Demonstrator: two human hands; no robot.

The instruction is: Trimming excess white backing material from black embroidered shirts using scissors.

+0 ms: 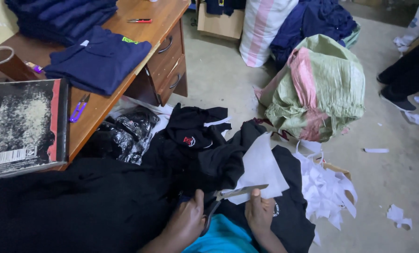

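The left hand (187, 220) is closed around the handles of a pair of scissors (235, 194), whose blades point right and lie against the lower edge of a white backing sheet (258, 168); the right hand (259, 213) sits just beside it, its fingers pinched on the black garment (228, 157) right under the blades, thumb up against the sheet; the sheet is stuck to the garment, which is bunched over the person's lap above a strip of turquoise cloth (223, 236); more black garments (193, 129) lie heaped just beyond, one showing a small red and white badge; to the right of the hands a pile of white paper offcuts (326, 187) spills over a cardboard edge onto the concrete floor (387, 178), with loose scraps farther right; behind them slumps a green and pink woven sack (322, 89), and beyond it a striped white sack (263, 28) and a mound of navy cloth (312, 21); to the left stands the wooden desk (160, 28); near its front edge lie a dark box (24, 124) and small purple snips (79, 108); folded navy shirts (99, 61) sit at its middle, a red pen (140, 20) toward its far edge; someone else's dark shoes (397, 100) show at the right.
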